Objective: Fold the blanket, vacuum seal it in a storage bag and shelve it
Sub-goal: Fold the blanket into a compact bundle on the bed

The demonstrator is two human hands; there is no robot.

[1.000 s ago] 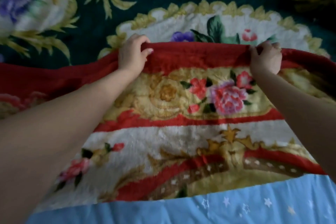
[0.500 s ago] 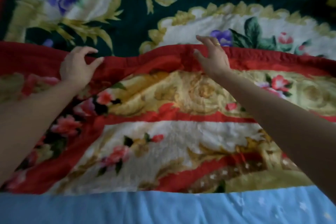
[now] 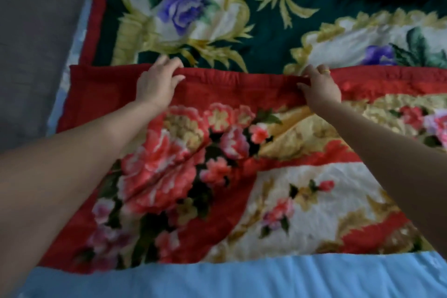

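A thick floral blanket lies spread on the bed. Its near half, red-bordered with pink flowers (image 3: 217, 164), is folded over the dark green half (image 3: 266, 14). My left hand (image 3: 157, 82) sits on the red hem of the folded edge, fingers curled over its far side and thumb on top. My right hand (image 3: 320, 87), with a ring on one finger, pinches the same hem further right. Both arms reach forward across the folded layer. No storage bag is in view.
A light blue bedsheet (image 3: 242, 278) shows along the near edge of the bed. At the far left is a grey surface (image 3: 31, 43) beyond the bed's side. The blanket's left corner (image 3: 75, 72) lies near that side.
The view and both hands have shifted left along the red hem. The hands let go of the hem, opened midway, and now hold it again nearer the blanket's left corner.
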